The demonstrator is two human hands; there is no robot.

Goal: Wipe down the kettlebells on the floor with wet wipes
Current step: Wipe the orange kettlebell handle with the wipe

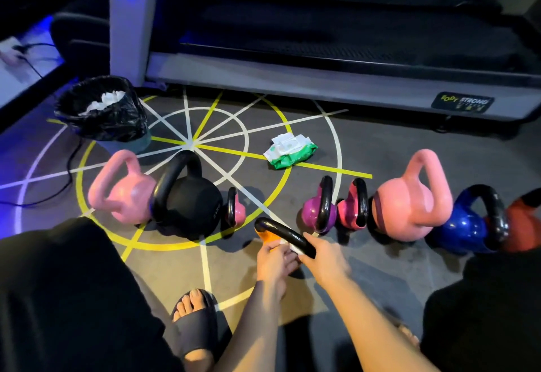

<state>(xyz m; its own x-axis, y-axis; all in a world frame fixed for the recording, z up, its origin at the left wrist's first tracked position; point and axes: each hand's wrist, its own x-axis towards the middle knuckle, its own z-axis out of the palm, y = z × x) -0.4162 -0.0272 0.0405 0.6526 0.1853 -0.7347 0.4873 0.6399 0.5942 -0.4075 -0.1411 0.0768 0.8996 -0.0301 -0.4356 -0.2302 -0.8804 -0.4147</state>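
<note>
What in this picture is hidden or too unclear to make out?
Head view: the orange kettlebell is mostly hidden behind the left hand and right hand.
Head view: the wipe shows only as a white sliver between them.
Head view: the red kettlebell is cut by the right edge.
Head view: the marking on the black kettlebell is too small to read.

Most of the orange kettlebell (268, 238) is hidden; the right edge crops the red kettlebell (524, 224).

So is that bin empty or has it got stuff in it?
Not empty: the bin holds crumpled white wipes inside its black liner.
</note>
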